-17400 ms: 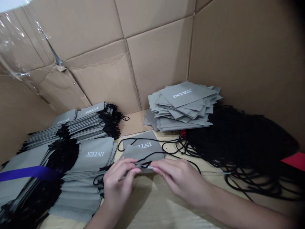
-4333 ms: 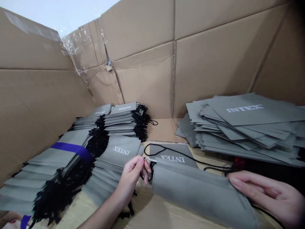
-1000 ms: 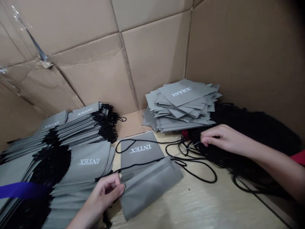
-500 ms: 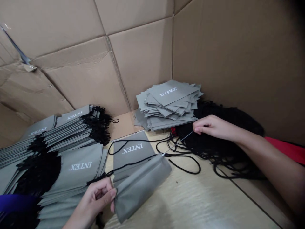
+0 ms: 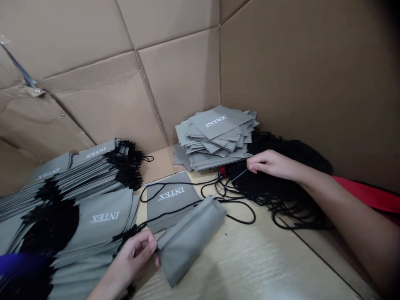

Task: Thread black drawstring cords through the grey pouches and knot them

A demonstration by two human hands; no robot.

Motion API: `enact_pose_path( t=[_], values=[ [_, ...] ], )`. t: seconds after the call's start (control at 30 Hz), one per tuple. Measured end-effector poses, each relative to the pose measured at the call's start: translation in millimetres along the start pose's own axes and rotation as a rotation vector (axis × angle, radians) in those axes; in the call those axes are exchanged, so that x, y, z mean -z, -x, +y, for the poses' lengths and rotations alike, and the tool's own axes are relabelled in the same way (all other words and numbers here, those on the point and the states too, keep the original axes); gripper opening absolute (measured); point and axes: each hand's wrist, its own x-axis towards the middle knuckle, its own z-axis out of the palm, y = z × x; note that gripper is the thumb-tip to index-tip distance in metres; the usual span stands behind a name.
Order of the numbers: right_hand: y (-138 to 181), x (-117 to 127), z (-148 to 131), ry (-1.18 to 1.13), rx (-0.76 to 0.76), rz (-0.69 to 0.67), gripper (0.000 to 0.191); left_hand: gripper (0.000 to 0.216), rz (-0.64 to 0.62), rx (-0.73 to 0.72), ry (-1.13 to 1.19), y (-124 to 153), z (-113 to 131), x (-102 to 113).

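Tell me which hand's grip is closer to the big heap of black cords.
Right. The right grip overlaps the heap of black cords in view. The left grip is away to the left, at one end of the grey cloth pouch.

Grey pouch (image 5: 193, 239), black cords (image 5: 265, 189)

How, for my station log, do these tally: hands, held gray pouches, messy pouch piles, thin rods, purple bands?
Left hand and right hand: 2
Held gray pouch: 1
Messy pouch pile: 1
Thin rod: 1
Purple band: 1
Total: 6
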Motion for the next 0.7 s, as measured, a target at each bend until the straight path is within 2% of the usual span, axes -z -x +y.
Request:
enact_pose_path(
  t=[0.2,0.4,0.57,0.7],
  values=[
    [-5.8,-7.3,0.8,0.006,-0.015,-0.047,0.039,0.036,0.034,-0.124,-0.158,12.1,17.2,-0.3],
    [-7.6,-11.5,-0.2,0.002,-0.016,-0.068,0.040,0.033,0.042,-0.153,-0.194,11.1,14.3,-8.2],
    [-6.8,-11.7,3.0,-0.017,-0.025,-0.052,0.039,0.035,-0.041,-0.166,-0.070,12.2,7.2,-6.2],
    [-9.0,-16.9,6.5,-0.065,-0.004,-0.069,0.036,0.039,-0.033,-0.162,0.103,14.3,-4.3,0.4]
  ],
)
